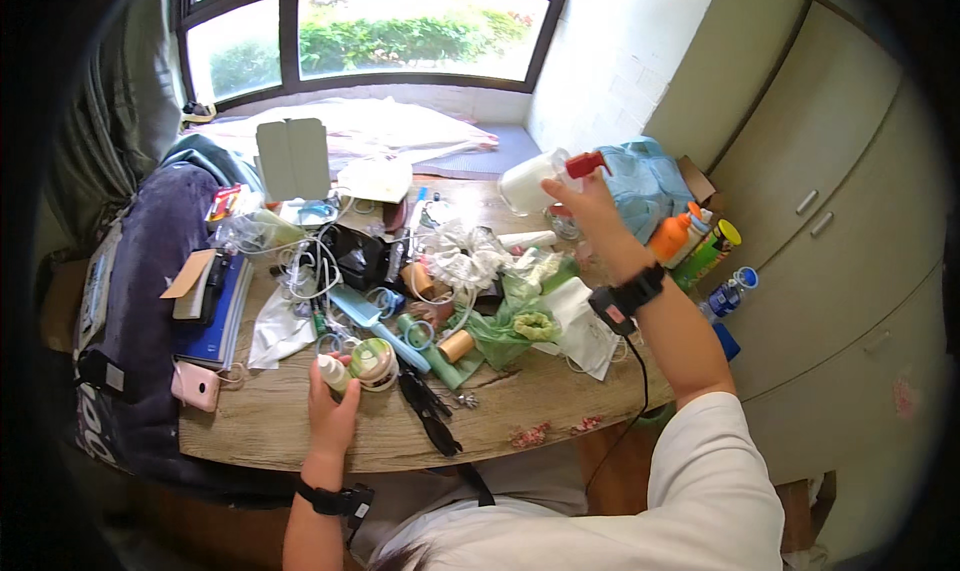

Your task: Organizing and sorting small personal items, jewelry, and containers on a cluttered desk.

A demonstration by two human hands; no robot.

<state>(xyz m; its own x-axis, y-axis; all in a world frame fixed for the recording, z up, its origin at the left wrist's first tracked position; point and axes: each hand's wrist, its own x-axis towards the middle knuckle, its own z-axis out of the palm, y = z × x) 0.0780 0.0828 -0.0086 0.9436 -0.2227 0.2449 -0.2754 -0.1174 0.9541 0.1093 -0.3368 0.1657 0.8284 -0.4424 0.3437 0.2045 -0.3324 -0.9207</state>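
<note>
Grips red-topped bottle at one o'clock in right hand, small bottle at eight in left hand, likely stiff and slippery, best held mid-body.

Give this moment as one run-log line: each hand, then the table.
left hand: holds small white-capped bottle | right hand: holds red-topped bottle, top toward picture right | wooden table: green bag among clutter

Pale lettering, partly in view, crosses the left side of the blanket. Printed areas too small to read show on the green can, the red packet and the tub. The right wrist device and left wrist device each carry 1 pale label, likewise illegible.
</note>
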